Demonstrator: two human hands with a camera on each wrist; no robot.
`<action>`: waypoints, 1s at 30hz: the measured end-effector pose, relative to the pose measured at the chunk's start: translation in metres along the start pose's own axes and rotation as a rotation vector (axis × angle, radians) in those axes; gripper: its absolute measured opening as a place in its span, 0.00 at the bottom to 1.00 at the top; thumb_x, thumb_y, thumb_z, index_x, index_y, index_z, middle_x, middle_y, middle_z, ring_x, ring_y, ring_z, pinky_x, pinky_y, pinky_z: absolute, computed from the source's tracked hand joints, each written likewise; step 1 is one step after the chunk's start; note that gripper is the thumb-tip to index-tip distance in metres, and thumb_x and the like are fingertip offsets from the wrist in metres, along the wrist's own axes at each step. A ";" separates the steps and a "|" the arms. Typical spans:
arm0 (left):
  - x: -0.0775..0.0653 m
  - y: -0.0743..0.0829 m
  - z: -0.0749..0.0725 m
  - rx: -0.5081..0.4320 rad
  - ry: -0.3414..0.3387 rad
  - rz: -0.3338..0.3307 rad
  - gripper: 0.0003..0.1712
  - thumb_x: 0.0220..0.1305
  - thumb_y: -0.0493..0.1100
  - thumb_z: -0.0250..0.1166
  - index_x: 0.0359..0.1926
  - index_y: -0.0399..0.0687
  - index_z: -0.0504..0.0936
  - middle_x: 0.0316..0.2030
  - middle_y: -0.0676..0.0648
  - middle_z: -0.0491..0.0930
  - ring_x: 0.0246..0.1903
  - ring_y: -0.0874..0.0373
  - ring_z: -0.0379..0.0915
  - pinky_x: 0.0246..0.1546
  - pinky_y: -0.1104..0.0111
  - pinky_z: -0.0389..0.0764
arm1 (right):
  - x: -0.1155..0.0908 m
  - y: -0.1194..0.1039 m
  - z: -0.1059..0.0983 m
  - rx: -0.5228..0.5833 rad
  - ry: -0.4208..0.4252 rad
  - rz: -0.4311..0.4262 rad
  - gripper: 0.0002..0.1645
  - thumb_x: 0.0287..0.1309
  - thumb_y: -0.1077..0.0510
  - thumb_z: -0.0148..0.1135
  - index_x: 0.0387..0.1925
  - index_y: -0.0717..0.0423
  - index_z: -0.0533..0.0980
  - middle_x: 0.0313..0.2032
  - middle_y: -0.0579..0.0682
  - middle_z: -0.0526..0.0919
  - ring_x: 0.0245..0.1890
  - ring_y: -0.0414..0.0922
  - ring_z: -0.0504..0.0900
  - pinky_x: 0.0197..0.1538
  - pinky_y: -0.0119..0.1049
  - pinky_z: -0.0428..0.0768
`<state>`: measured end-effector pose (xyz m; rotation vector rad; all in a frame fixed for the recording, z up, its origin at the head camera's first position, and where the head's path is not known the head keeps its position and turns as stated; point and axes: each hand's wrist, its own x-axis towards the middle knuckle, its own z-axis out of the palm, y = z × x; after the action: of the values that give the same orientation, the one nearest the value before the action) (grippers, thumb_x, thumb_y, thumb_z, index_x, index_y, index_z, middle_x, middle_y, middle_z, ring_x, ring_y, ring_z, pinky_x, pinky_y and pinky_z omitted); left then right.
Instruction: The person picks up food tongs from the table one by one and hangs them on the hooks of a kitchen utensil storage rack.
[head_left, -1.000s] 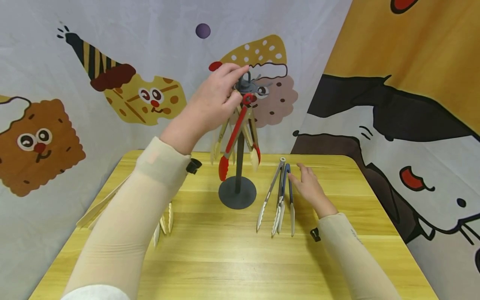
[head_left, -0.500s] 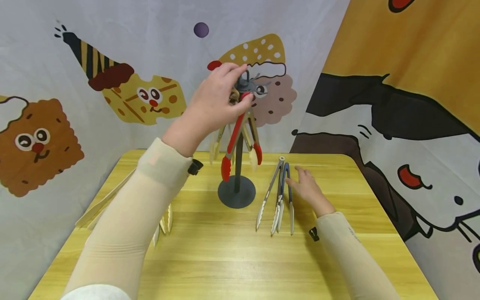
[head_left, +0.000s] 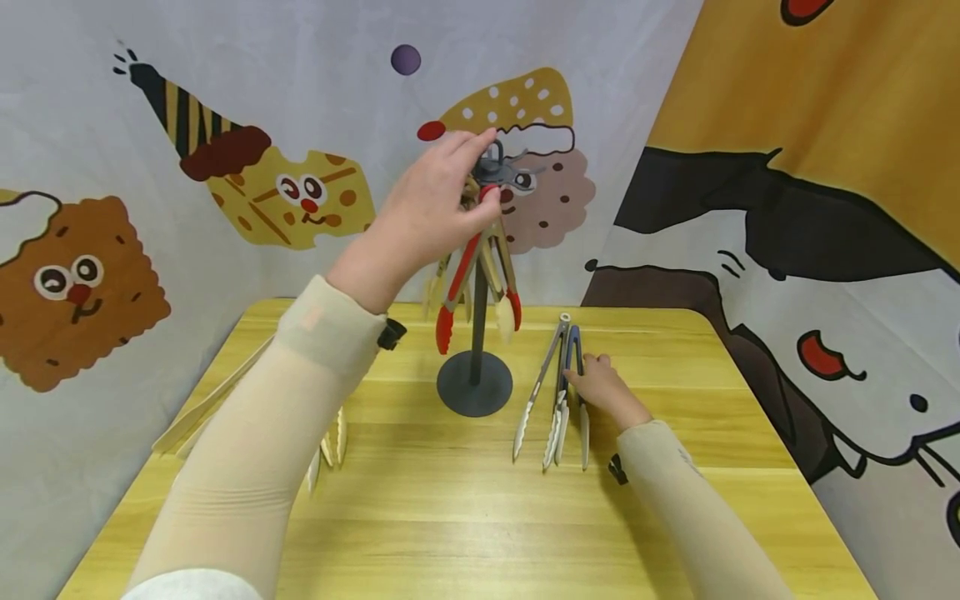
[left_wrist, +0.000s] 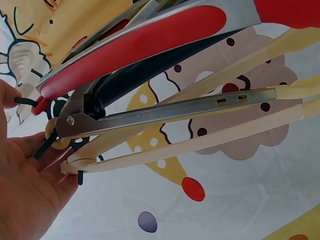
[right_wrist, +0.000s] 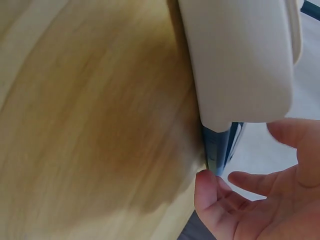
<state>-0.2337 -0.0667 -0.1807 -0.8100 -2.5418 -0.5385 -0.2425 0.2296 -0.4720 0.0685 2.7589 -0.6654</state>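
Observation:
My left hand (head_left: 420,208) is at the top of a dark rack (head_left: 477,292), where several tongs hang. Its thumb lies at the looped end of red-handled tongs (head_left: 455,292), and its forefinger reaches the ring on top. In the left wrist view the fingers spread behind the hooks, beside beige tongs (left_wrist: 135,157). My right hand (head_left: 606,392) is at blue-handled tongs (head_left: 574,337) lying on the table, fingertips right at the handle. The right wrist view shows one fingertip by the blue handle (right_wrist: 216,145), the other fingers apart, and the tongs' pale tip (right_wrist: 240,60) nearest the camera.
Steel tongs (head_left: 538,383) lie just left of the blue ones on the wooden table (head_left: 450,517). More tongs, beige ones (head_left: 202,408) and pale tips (head_left: 341,435), lie at left, partly hidden by my left sleeve. A printed cartoon curtain (head_left: 300,75) stands behind.
My left thumb has come up over the red tongs' end, and those tongs have shifted a little left. My right hand has moved left and toward me, from beside the blue tongs onto them.

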 end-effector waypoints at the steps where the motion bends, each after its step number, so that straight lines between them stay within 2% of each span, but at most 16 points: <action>1: 0.000 0.000 0.000 0.001 -0.004 -0.003 0.36 0.66 0.53 0.49 0.73 0.52 0.55 0.64 0.50 0.65 0.61 0.59 0.63 0.63 0.67 0.65 | 0.001 0.000 0.001 -0.004 -0.009 0.006 0.44 0.69 0.41 0.42 0.70 0.71 0.48 0.66 0.76 0.47 0.62 0.72 0.60 0.61 0.63 0.64; 4: 0.000 0.000 0.000 -0.001 -0.012 -0.005 0.36 0.66 0.54 0.49 0.73 0.53 0.54 0.65 0.51 0.65 0.62 0.60 0.61 0.64 0.67 0.64 | 0.006 0.001 0.004 -0.010 -0.027 0.034 0.43 0.69 0.43 0.43 0.69 0.73 0.50 0.64 0.77 0.49 0.60 0.71 0.63 0.59 0.62 0.66; 10: 0.000 0.000 0.001 -0.014 -0.010 0.001 0.36 0.66 0.53 0.50 0.73 0.52 0.55 0.62 0.49 0.69 0.59 0.58 0.65 0.61 0.64 0.67 | 0.011 0.001 0.005 -0.027 -0.046 0.066 0.42 0.68 0.45 0.46 0.66 0.76 0.54 0.61 0.76 0.54 0.55 0.66 0.69 0.57 0.57 0.70; 17: 0.000 0.000 0.001 -0.001 -0.007 -0.001 0.36 0.66 0.54 0.50 0.72 0.53 0.55 0.62 0.49 0.70 0.59 0.58 0.65 0.61 0.64 0.67 | 0.013 0.000 0.005 -0.011 -0.040 0.064 0.33 0.65 0.47 0.52 0.57 0.73 0.66 0.53 0.71 0.62 0.40 0.56 0.74 0.43 0.47 0.76; 20: -0.001 0.000 0.000 0.001 -0.008 -0.001 0.36 0.66 0.54 0.51 0.72 0.53 0.55 0.61 0.49 0.70 0.60 0.57 0.65 0.61 0.64 0.67 | 0.013 0.000 0.005 -0.013 -0.042 0.070 0.34 0.64 0.47 0.54 0.57 0.74 0.66 0.54 0.72 0.62 0.40 0.56 0.74 0.43 0.47 0.76; 25: 0.000 0.000 0.000 0.000 -0.009 0.002 0.36 0.66 0.54 0.51 0.72 0.53 0.56 0.61 0.50 0.70 0.61 0.57 0.65 0.62 0.63 0.67 | 0.014 -0.002 0.004 -0.010 -0.043 0.081 0.39 0.63 0.48 0.55 0.61 0.77 0.61 0.61 0.76 0.56 0.47 0.58 0.73 0.50 0.50 0.76; 30: 0.000 -0.001 -0.001 0.014 -0.012 0.005 0.36 0.66 0.54 0.50 0.72 0.54 0.55 0.63 0.50 0.69 0.62 0.57 0.64 0.62 0.63 0.66 | 0.016 -0.008 0.004 -0.027 -0.031 0.117 0.37 0.61 0.48 0.57 0.58 0.77 0.64 0.62 0.77 0.55 0.44 0.59 0.76 0.47 0.50 0.77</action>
<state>-0.2338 -0.0684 -0.1802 -0.8162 -2.5509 -0.5158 -0.2575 0.2202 -0.4769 0.2107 2.7087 -0.5934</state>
